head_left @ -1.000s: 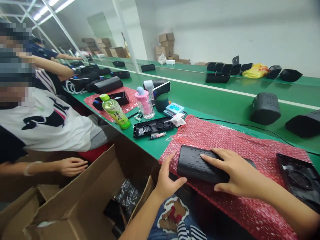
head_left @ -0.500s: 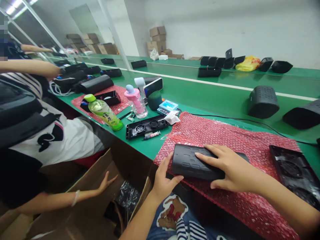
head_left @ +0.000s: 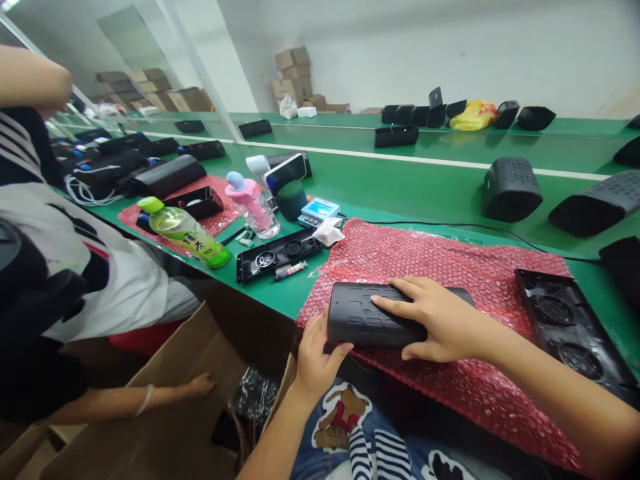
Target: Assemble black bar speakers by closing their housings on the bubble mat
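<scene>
A black speaker housing [head_left: 357, 313] with a pattern of raised blocks lies lengthwise on red bubble wrap [head_left: 425, 257]. My left hand [head_left: 317, 350] clasps its left end, thumb along the near lower edge and fingers partly hidden behind the end. Across the top my right hand [head_left: 430, 320] grips the housing, its fingers spread over the upper face and its thumb at the near side. To the right, a black panel with two round speaker openings [head_left: 555, 310] rests partly on the wrap. The housing's underside is out of sight.
Left of the wrap are another black panel [head_left: 280, 253], a green-capped bottle [head_left: 187, 233], a pink-lidded cup [head_left: 254, 207] and a blue box [head_left: 320, 210]. More housings [head_left: 513, 190] stand beyond. A co-worker's arm [head_left: 165, 393] reaches over an open carton [head_left: 170, 347] below the table edge.
The view has shifted slightly, moving the scene a little left. Both my hands keep their places on the housing. The co-worker's lower hand has drawn its fingers in, and the co-worker's body has moved.
</scene>
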Motion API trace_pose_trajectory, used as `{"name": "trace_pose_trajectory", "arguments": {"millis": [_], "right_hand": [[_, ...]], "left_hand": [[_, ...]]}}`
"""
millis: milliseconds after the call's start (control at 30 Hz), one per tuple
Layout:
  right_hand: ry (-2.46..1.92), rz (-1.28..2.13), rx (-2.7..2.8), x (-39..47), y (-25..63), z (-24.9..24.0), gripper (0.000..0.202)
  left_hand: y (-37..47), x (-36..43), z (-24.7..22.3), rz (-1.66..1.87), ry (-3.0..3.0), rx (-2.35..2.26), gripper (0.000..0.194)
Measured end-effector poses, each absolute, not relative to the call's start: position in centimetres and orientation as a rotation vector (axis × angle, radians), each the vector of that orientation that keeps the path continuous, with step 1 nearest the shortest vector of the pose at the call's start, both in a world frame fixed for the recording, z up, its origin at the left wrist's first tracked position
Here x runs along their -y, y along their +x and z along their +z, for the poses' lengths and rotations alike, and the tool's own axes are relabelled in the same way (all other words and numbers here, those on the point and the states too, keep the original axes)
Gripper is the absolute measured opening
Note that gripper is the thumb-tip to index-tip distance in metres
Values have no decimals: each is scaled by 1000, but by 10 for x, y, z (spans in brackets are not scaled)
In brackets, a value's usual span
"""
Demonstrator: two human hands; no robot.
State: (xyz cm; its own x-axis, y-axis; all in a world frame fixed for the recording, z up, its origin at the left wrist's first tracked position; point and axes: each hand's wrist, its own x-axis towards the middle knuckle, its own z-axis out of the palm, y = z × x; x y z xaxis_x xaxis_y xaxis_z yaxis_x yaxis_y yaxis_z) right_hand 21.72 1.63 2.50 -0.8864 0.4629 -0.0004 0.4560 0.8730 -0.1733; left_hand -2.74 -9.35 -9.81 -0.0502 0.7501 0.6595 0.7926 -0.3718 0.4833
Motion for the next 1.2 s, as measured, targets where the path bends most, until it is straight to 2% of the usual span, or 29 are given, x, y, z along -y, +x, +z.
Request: {"name": "trace_pose_trajectory", "arguments": {"millis": [300, 467, 633, 767, 900, 1033, 1100, 1200], "right_hand": [[-712, 262, 3008, -18, 220, 22, 89], [-782, 141, 2840, -20, 223, 46, 60], [-962, 18, 2549, -15, 233, 94, 57], [-1239, 71, 2584, -13, 225, 74, 57], [-1446, 206, 2673, -13, 213, 27, 57], [-1285, 172, 2601, -11, 215, 15, 47], [-1240, 209, 2591, -13, 218, 20, 39], [-1270, 315, 2647, -23, 217, 29, 33]], "left_hand": [[-30, 97, -87, -1145, -2132, 1685, 61], [-41, 95, -78, -1084, -2164, 1665, 62], [-63, 90, -22, -1344, -2006, 1679, 57], [-54, 75, 34, -1340, -1856, 1431, 57], [-11, 44, 38, -957, -2192, 1369, 72], [16, 18, 16, -291, -2657, 1543, 62], [16, 16, 13, -267, -2717, 1545, 54], [10, 23, 17, -419, -2745, 1415, 43]]}}
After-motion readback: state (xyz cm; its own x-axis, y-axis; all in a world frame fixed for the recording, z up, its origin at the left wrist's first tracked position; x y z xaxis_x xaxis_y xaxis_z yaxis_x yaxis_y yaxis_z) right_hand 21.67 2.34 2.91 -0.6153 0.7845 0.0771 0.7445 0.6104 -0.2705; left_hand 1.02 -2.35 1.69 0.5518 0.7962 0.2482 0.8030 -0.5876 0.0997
